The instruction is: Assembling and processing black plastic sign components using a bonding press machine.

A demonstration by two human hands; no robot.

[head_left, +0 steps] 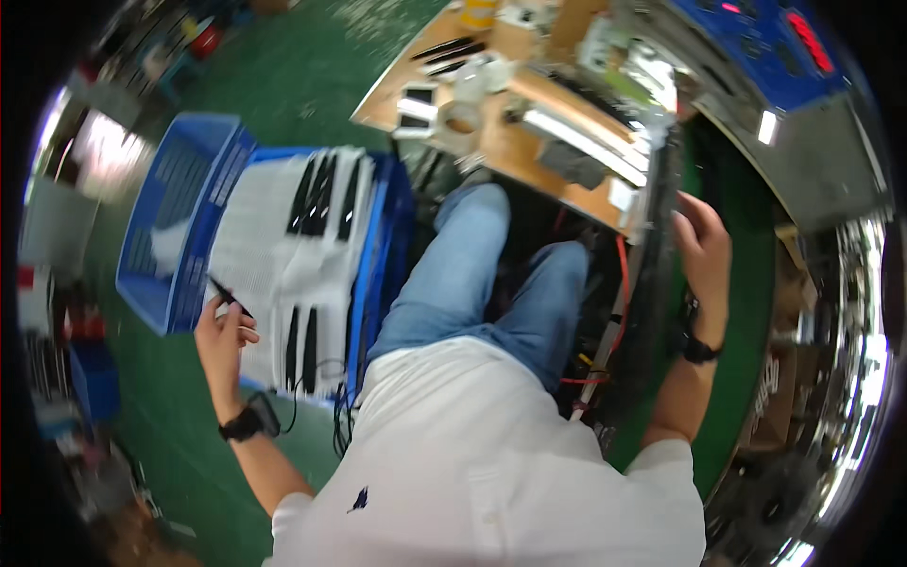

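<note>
The left hand (pixel 225 333) is pinching a slim black strip (pixel 225 295) near the left edge of a white ribbed sheet (pixel 253 219), which is probably cushioning glossy black strips (pixel 311 348). The right hand (pixel 705 248) is hanging beside a dark panel (pixel 654 274); whether it is gripping, I cannot tell.

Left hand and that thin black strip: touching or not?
Touching. The head view shows the left hand with its fingers around the thin black strip, one end sticking out beyond them toward the blue basket.
</note>
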